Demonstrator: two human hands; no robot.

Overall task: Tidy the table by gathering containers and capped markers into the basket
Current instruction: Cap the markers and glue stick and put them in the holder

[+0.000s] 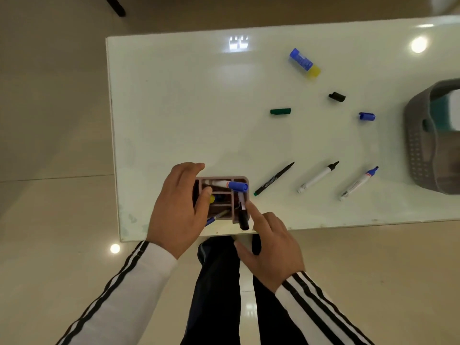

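left hand (pixel 178 207) clamped on desk organiser (pixel 221 199) at worktop (pixel 186 108) near edge, steadying it; right hand (pixel 270 242) fingers apart, index touching black-capped marker (pixel 243 215) inside. uncapped markers, loose caps lie right; basket (pixel 423 150) far right.

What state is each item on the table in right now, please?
Green pen: uncapped, lying flat.
Black marker: uncapped.
Blue marker: uncapped.
Green cap, black cap, blue cap: loose.
Glue stick: capped, on its side.
Organizer: gripped by left hand.
Right hand: open.
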